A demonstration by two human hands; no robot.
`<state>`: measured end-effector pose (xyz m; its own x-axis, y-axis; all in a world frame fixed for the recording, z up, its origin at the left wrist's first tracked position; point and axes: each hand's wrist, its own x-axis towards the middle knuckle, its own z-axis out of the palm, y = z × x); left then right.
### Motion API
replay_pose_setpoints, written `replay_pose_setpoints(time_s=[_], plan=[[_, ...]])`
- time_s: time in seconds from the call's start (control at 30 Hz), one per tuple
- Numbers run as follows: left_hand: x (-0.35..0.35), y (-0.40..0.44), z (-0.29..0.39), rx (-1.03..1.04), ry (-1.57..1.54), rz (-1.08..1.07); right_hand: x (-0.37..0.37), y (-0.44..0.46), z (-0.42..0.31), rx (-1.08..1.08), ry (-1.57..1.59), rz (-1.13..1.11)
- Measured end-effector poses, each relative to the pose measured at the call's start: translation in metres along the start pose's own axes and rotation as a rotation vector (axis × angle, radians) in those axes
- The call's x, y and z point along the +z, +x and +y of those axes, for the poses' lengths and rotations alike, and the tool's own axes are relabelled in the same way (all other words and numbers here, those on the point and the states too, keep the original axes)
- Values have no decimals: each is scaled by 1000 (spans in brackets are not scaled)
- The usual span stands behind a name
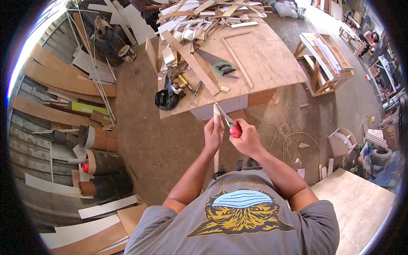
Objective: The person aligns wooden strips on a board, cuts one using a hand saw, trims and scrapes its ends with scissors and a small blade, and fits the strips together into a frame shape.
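Note:
My left hand point(213, 136) is closed around a narrow wooden strip point(216, 114), held upright in front of my chest with its lower end showing below the hand. My right hand point(247, 138) grips red-handled pliers point(230, 121). Their metal jaws reach up and left to the top of the strip; whether they bite on anything is too small to tell. Just beyond both hands is the near edge of a plywood-topped table point(272, 55). On it lie a green-handled handsaw point(222, 68), a yellow tool point(185, 81) and a black plastic bag point(166, 98).
Wood offcuts point(204, 21) are heaped at the table's far end. Rolls point(108, 187) and boards point(63, 110) line the left wall. A wooden frame stand point(325, 61) is at right, with a cable point(304, 132) on the floor. A person point(370, 40) sits far right.

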<state>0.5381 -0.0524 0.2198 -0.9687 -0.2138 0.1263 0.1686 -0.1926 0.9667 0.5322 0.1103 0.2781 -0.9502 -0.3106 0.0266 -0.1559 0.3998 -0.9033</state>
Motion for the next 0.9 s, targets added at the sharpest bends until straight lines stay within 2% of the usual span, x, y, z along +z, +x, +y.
replay_pose_setpoints(time_s=[0.07, 0.17, 0.57, 0.9], plan=[[2, 1, -2, 4, 15, 0, 0, 3, 8, 46, 28, -29], [9, 8, -1, 27, 57, 26, -3, 6, 17, -19, 203, 42], [11, 10, -8, -1, 75, -58, -18, 7, 8, -147, 84, 58], [12, 10, -7, -35, 83, -48, -10, 13, 13, 11, 71, 53]])
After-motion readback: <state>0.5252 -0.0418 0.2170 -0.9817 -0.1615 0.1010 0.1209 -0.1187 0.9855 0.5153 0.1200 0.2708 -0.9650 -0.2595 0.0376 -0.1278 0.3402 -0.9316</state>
